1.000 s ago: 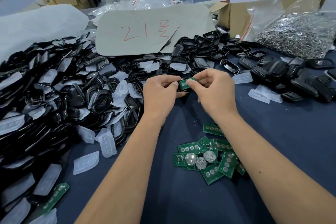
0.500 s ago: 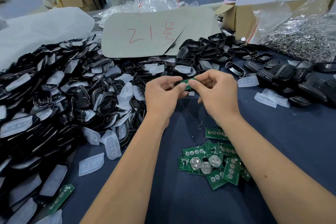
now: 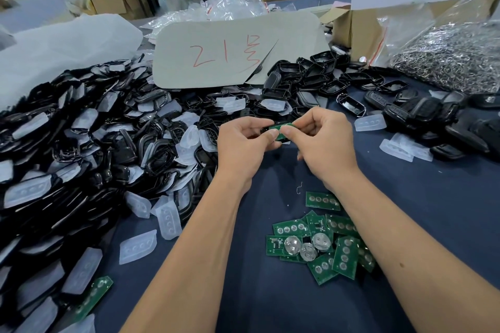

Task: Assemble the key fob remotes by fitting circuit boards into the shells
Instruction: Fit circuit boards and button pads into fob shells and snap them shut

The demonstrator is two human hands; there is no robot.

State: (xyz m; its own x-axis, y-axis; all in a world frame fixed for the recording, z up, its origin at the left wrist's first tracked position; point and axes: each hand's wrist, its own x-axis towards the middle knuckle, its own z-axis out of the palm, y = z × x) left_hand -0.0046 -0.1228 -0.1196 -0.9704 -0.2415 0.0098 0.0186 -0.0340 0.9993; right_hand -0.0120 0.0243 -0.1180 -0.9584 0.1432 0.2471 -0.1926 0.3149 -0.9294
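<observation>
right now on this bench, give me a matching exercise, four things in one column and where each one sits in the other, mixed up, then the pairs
Things
1. loose circuit boards
2. bag of metal rings
3. big heap of black shells
4. cardboard sheet with red writing

Places
A. far right, beside the open carton
B. far middle, beyond both hands
C. near side of the blue cloth, between the forearms
D. left side of the table

Pairs: 1-C, 2-A, 3-D, 4-B
</observation>
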